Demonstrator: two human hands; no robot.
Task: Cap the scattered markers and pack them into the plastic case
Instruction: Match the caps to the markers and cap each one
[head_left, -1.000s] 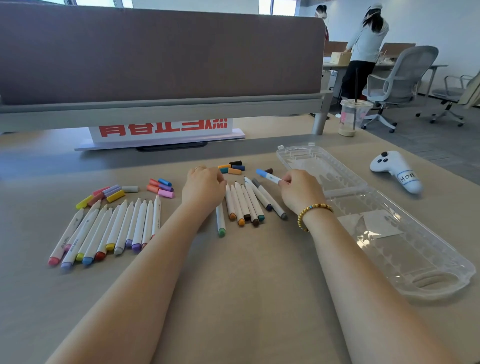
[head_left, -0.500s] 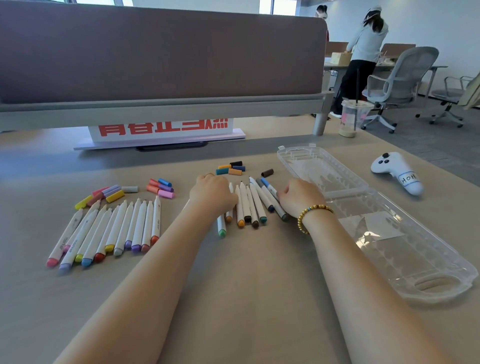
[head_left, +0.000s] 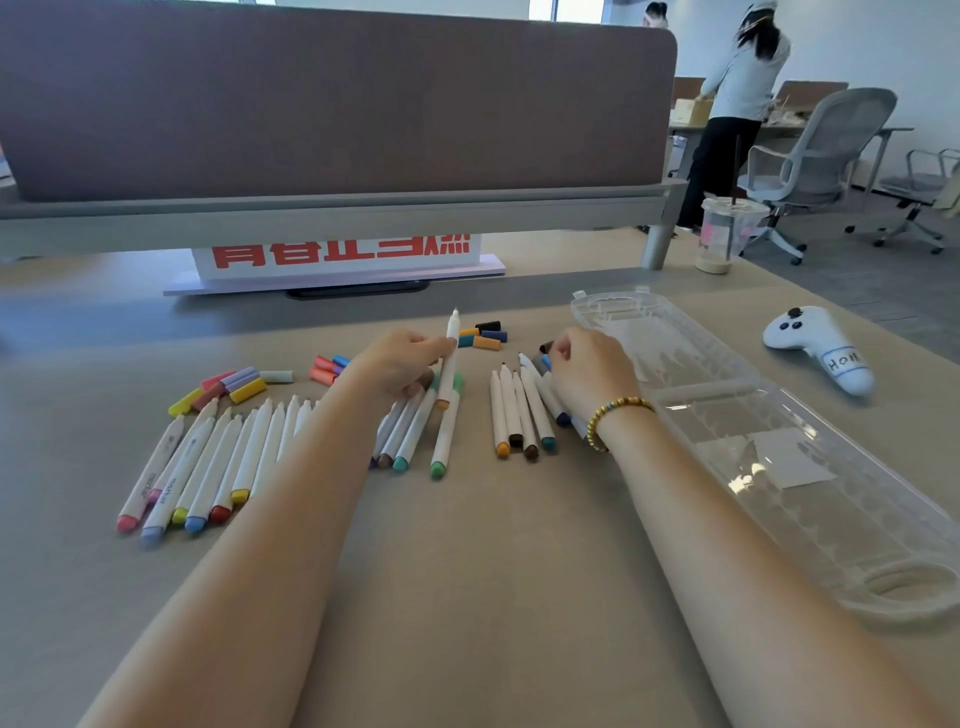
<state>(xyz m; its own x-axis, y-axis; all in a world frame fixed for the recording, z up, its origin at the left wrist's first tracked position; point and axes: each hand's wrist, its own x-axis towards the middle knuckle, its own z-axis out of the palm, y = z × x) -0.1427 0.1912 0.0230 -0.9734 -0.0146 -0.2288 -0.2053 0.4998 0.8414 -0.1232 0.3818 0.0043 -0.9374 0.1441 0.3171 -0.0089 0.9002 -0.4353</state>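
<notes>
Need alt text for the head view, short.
A left hand holds an uncapped white marker upright over rows of markers on a table, while the right hand reaches among loose caps beside an open clear case.

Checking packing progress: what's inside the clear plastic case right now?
No markers are in the plastic case. Through its clear wall only a pale paper-like sheet shows; whether that lies inside or underneath cannot be told. The right hand sits beside the case's far end, not in it.
</notes>
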